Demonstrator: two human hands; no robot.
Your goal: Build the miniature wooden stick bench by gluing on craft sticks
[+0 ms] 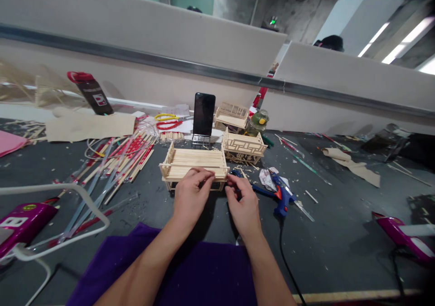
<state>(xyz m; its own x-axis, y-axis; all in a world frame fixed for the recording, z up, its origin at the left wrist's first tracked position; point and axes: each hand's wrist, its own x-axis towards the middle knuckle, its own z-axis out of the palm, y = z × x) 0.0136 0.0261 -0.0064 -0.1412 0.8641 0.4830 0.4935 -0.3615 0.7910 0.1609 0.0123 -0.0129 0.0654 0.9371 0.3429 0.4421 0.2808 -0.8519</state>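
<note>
A miniature wooden bench [197, 157] made of thin sticks stands in front of me, with a slatted seat and low end rails. My left hand [192, 192] is closed in a pinch at its front edge, on what looks like a thin wooden stick; the fingers partly cover it. At the bench's right front corner, my right hand [243, 199] has its fingers curled and the thumb drawn near them. What lies between those fingertips, if anything, is too small to make out. Just beyond the right hand lies a blue glue gun [282, 197] with a clear glue stick.
Two more stick models, a lattice-backed one [244, 145] and another bench [233, 114], stand behind. A phone [204, 115] rests upright on a wire stand. Bundled sticks [136, 156], pliers [168, 121] and a bottle [91, 93] are left. A black cord [282, 251] crosses the right front.
</note>
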